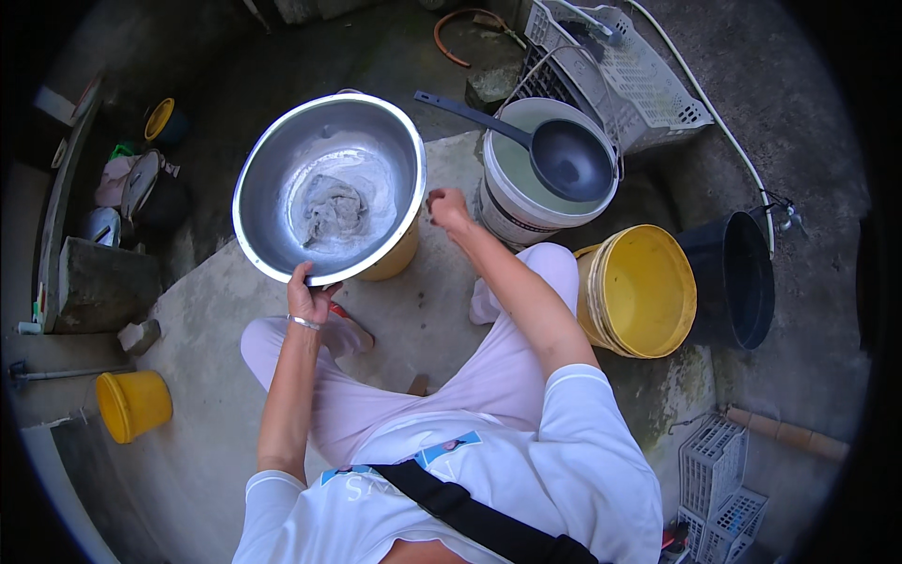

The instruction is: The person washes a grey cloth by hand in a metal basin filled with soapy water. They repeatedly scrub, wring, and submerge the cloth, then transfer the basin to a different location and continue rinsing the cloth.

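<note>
A wide stainless steel basin (258,188) rests tilted on top of a yellow bucket (393,261) in front of me. In its bottom lies a crumpled grey wet cloth (334,207) with a little water around it. My left hand (308,296) is closed on the basin's near rim, thumb on top. Just off the basin's right side is my right hand (449,209), its fingers curled; what they hold, if anything, is hidden. Beyond it a dark long-handled ladle (571,162) lies across a white bucket (498,193) of water.
To my right stand a yellow bucket (648,291) and a dark bucket (747,282). Grey plastic crates (639,75) lean at the back right, with a pale hose (695,85) alongside. A small yellow bucket (133,406) sits at left, near a concrete block (108,282).
</note>
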`<state>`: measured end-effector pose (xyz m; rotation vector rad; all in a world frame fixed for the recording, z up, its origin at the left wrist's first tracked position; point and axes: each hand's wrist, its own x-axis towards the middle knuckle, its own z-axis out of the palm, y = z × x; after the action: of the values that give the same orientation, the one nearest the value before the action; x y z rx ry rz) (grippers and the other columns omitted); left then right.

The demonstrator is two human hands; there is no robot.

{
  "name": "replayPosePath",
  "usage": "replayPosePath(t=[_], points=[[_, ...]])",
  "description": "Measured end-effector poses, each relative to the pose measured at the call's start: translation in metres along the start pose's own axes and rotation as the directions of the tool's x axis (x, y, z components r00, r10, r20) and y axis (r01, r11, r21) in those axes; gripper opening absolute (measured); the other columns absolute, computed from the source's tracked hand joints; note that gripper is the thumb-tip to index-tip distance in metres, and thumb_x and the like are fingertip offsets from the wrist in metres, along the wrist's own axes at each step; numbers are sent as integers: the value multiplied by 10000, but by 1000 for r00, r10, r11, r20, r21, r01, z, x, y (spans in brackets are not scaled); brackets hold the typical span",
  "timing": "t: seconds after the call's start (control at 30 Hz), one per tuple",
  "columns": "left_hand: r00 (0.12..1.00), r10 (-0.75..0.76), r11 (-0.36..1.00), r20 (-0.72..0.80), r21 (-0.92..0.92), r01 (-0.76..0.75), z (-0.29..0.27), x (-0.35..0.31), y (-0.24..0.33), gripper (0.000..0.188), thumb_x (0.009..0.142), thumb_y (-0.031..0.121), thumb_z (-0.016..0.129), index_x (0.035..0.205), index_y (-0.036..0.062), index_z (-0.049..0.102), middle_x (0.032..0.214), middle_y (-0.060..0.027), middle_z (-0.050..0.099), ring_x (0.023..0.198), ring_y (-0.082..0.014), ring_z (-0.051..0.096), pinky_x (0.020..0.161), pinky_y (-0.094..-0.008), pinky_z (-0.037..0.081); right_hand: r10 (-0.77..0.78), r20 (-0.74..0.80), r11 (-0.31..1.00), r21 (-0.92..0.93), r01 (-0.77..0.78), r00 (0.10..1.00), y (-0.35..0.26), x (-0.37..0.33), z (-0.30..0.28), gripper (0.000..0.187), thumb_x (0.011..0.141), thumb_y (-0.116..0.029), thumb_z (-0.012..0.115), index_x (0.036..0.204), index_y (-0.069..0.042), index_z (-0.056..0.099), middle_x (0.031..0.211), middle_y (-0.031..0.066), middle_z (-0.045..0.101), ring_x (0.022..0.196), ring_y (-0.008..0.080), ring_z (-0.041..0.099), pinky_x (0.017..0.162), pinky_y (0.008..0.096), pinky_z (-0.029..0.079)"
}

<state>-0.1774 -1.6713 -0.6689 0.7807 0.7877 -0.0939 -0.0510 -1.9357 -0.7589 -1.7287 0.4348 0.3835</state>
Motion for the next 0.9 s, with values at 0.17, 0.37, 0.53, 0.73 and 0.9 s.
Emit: replayPosePath(t=[0.17, 0.37, 0.53, 0.73, 0.9], points=[[977, 148, 988, -155, 69, -139, -23, 33, -5, 214, 729, 18, 515, 940, -21, 499, 851, -103, 555, 761, -228, 596, 663, -390, 532, -6, -118, 791, 607, 77, 993, -60, 41, -42, 421, 812, -83, 554, 1197, 12, 412, 1071, 140, 515, 1000, 244, 508, 757, 385, 492], [966, 181, 983, -183, 71, -171, -21, 27, -5, 283, 712, -25, 478, 987, -93, 472, 901, -157, 545, 801, -289, 591, 726, -440, 528, 1, -113, 521, 848, 96, 994, -80, 93, -39, 453, 829, -111, 581, 1218, -29, 361, 1269, 140, 376, 1250, 268, 285, 977, 500, 313], [968, 185, 982, -172, 66, -176, -12, 22, -4, 301, 703, -36, 466, 1002, -77, 469, 898, -138, 551, 794, -272, 594, 698, -424, 537, -44, -160, 212, 963, 166, 986, -70, 136, -38, 338, 830, -117, 572, 1129, -67, 424, 1150, 111, 468, 1113, 233, 420, 935, 510, 331], [960, 205, 974, -190, 134, -181, -21, 28, -3, 207, 703, -31, 477, 909, -36, 498, 815, -84, 547, 707, -209, 591, 593, -356, 527, 228, -208, 41, 978, 205, 951, -120, 82, -48, 188, 851, -135, 506, 996, -30, 446, 824, 122, 537, 699, 237, 537, 705, 427, 487], [961, 215, 973, -175, 129, -194, -19, 31, -6, 216, 715, -3, 482, 928, -37, 501, 809, -98, 555, 684, -214, 603, 575, -366, 544, 179, -56, 160, 987, 27, 982, -124, 5, -108, 206, 841, -58, 388, 996, 64, 331, 855, 234, 482, 690, 307, 525, 618, 403, 494]])
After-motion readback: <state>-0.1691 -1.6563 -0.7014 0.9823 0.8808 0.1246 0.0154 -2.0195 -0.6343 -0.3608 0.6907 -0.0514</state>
